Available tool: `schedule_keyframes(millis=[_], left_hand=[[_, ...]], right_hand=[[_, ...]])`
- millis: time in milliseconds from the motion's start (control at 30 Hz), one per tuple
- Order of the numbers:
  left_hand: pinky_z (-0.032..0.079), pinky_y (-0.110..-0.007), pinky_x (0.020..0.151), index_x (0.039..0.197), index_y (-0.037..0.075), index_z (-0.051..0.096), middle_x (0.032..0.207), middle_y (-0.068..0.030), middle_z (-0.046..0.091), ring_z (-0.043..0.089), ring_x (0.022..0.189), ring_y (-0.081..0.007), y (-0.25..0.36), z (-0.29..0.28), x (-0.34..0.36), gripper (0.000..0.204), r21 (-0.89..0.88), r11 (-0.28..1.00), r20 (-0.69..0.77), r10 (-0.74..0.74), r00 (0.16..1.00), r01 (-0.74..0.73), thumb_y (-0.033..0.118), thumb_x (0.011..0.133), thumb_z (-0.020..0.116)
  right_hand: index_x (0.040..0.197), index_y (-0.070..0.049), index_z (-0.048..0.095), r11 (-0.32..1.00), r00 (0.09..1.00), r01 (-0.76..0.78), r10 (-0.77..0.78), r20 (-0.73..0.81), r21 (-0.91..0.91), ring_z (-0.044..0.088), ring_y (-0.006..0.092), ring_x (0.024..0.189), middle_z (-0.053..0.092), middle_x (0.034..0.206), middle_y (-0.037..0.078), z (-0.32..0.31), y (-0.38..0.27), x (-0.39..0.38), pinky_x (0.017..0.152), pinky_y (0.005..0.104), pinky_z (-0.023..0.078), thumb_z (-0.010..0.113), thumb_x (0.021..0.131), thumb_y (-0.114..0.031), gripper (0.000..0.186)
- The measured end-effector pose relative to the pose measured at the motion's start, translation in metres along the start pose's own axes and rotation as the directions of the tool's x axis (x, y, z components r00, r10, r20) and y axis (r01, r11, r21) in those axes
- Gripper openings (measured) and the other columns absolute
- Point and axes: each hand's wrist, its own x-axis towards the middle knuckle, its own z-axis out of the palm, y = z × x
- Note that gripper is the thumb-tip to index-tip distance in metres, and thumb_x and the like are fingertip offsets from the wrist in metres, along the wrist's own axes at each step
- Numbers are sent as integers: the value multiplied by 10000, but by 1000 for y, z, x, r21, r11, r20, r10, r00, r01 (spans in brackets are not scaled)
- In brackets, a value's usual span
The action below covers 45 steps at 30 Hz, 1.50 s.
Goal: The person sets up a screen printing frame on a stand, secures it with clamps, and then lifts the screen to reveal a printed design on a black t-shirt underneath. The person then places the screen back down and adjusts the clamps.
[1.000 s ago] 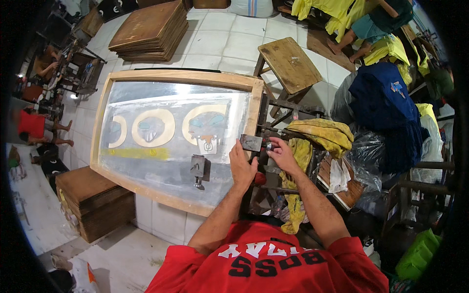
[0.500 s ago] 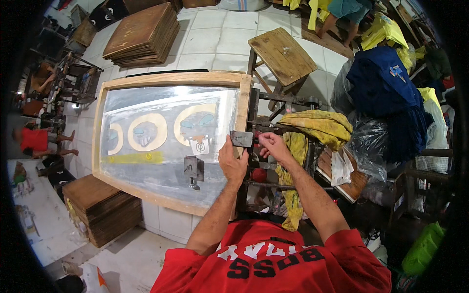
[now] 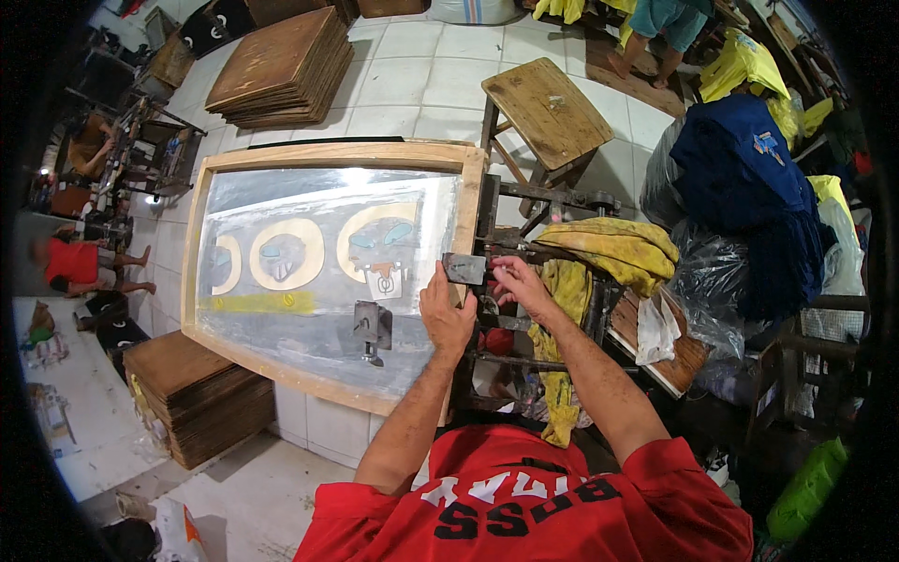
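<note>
Both hands gripped at the wooden screen frame's right rail: left hand on the small grey clamp, right hand pinching beside it. The frame looked stiff, light, its mesh fragile; best held by the rail.

The printing screen has a pale, smooth wooden frame and glossy, reflective mesh. On its right edge sits a dull grey metal clamp; right of it hangs rumpled yellow cloth.
</note>
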Motion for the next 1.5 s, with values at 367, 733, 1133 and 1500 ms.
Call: schedule_keyframes(millis=[367, 733, 1133, 1500], left_hand=[[456, -478, 902, 1479, -29, 419, 1240, -222, 618, 563, 1007, -415, 4, -6, 1, 827, -20, 1000, 17, -24, 1000, 24, 128, 737, 748], [470, -476, 851, 1459, -30, 459, 1197, -195, 648, 568, 928, -408, -5, -6, 1, 843, -68, 998, -40, -10, 999, 7, 158, 706, 788], [492, -430, 712, 1451, 72, 537, 821, -157, 615, 585, 768, -327, -17, -7, 1, 868, -118, 991, -8, -65, 998, 63, 233, 663, 865], [481, -466, 723, 1449, 8, 502, 871, -178, 653, 564, 777, -364, -14, -6, 0, 846, -101, 994, 10, -38, 999, 38, 226, 691, 807]], right_hand=[[1207, -30, 535, 511, 860, 431, -481, 167, -744, 665, 339, 861, 639, 1094, 147, 3, -2, -2, 769, 438, 527, 545, 1019, -193, 250], [1016, 4, 565, 644, 927, 241, -374, -24, -726, 574, 442, 802, 567, 846, 233, 17, 1, 10, 733, 447, 466, 416, 1076, -285, 330], [784, 56, 596, 786, 800, -534, 351, -486, -312, 601, 497, 719, 656, 790, 278, 21, 9, 44, 700, 519, 483, 353, 1031, -457, 619], [795, 15, 621, 542, 872, 52, -434, -227, -839, 641, 480, 839, 666, 881, 289, 31, 11, 23, 719, 563, 476, 442, 1024, -278, 412]])
